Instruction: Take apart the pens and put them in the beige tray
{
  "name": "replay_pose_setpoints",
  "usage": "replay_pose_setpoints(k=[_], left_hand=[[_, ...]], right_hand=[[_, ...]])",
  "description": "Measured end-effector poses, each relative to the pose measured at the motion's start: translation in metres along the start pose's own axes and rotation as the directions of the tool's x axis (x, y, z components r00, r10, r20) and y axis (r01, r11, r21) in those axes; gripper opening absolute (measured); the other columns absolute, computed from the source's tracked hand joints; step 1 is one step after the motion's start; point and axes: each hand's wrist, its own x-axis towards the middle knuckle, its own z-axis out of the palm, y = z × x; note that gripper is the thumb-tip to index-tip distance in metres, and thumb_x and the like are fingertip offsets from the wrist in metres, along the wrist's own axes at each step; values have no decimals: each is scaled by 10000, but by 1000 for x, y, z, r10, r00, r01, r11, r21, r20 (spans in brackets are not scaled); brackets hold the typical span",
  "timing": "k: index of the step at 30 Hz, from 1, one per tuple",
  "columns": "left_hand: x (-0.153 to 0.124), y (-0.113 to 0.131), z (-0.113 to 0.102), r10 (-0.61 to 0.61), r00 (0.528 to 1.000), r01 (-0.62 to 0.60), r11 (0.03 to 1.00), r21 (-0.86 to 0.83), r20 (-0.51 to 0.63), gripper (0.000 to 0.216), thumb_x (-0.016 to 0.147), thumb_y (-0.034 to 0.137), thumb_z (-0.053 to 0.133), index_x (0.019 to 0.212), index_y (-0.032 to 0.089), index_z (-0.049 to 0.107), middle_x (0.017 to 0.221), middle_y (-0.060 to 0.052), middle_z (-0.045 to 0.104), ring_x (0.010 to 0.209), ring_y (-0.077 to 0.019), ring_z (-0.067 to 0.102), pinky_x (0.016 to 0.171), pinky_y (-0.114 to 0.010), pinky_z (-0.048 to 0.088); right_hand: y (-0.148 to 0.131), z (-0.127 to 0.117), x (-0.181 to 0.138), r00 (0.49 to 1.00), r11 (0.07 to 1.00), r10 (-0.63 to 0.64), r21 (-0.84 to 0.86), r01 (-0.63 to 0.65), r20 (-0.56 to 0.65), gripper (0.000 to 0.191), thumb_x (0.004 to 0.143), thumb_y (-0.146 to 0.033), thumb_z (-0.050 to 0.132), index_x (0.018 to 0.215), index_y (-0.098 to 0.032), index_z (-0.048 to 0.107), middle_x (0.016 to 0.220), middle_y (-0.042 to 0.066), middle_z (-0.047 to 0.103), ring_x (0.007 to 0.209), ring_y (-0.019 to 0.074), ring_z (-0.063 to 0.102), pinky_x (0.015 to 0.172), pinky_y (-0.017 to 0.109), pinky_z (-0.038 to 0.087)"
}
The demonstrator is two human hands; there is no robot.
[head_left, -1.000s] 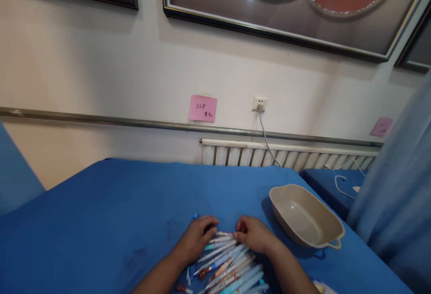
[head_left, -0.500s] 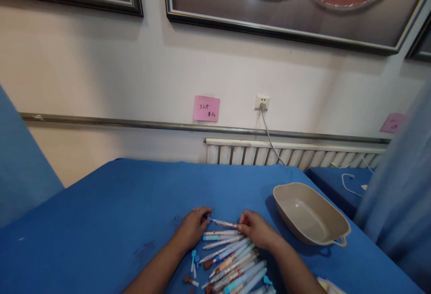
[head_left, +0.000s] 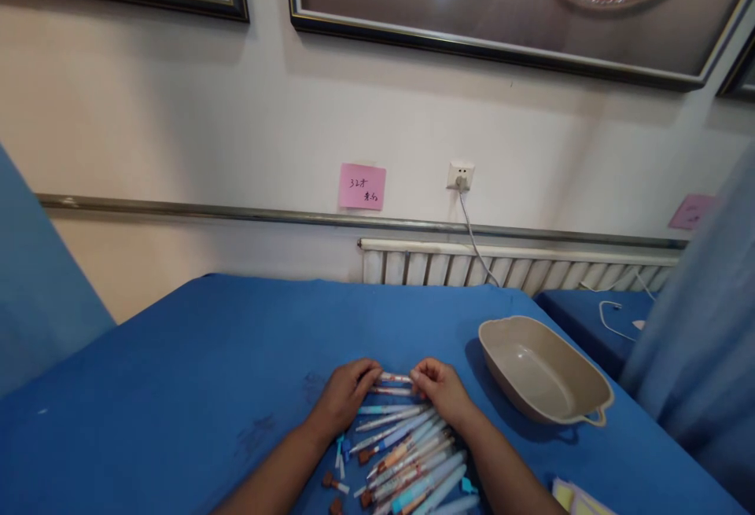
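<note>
A pile of several pens [head_left: 406, 460], with blue, pink and white barrels, lies on the blue tablecloth [head_left: 206, 366] in front of me. Loose caps [head_left: 336, 483] lie at the pile's left edge. My left hand [head_left: 345, 397] and my right hand [head_left: 440, 391] each pinch one end of a single pen [head_left: 394, 379] held crosswise just above the far end of the pile. The fingers of both hands are closed on it.
A beige oval basin [head_left: 546, 373] stands to the right of my hands, with nothing in it. Yellow paper [head_left: 575, 497] shows at the bottom right. Behind the table are a radiator [head_left: 507, 267], a wall socket with a cable [head_left: 461, 177] and a pink note [head_left: 362, 186]. A blue curtain [head_left: 701, 358] hangs at right.
My hands have drawn a little closer together on the pen and lowered it toward the pile. The view has shifted slightly.
</note>
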Motion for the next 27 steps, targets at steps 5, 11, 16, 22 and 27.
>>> replay_pose_setpoints(k=[5,11,16,22,27], left_hand=[[1,-1,-2,-32,995,27,998,-54,-94,342,837,369,482,1132,205,536,999,-39,653,899,-187,586,800,-273,445],[1,-1,-1,10,999,-12,999,-36,-49,247,873,337,411,940,212,613,874,-8,656,828,-161,591,767,-246,442],[2,0,-4,-80,994,81,997,18,-75,306,878,398,387,823,186,601,753,-13,638,719,-168,584,685,-260,450],[-1,1,-1,57,995,-59,998,-20,-80,236,829,346,494,998,218,597,960,-27,650,904,-181,584,824,-264,434],[1,-3,-3,-62,990,66,997,27,-130,291,879,372,383,1000,221,600,843,-10,665,786,-175,606,740,-263,451]], right_hand=[[-1,0,1,1000,999,-1,50,1,-9,394,660,-561,618,668,-173,549,549,-22,561,482,102,463,511,227,357],[-3,-1,0,1000,996,10,89,-9,-9,405,647,-566,634,673,-170,554,555,-24,558,483,98,457,513,225,358],[-4,0,-1,1000,993,9,120,-8,-8,428,659,-593,607,681,-169,557,578,-15,571,493,98,463,516,225,364],[-3,1,-1,1000,990,9,144,-8,-8,437,656,-607,599,690,-171,571,575,-15,577,476,97,463,499,224,360],[-4,2,0,1000,987,2,158,2,-23,415,615,-569,661,695,-172,572,573,-17,585,496,102,487,526,229,379]])
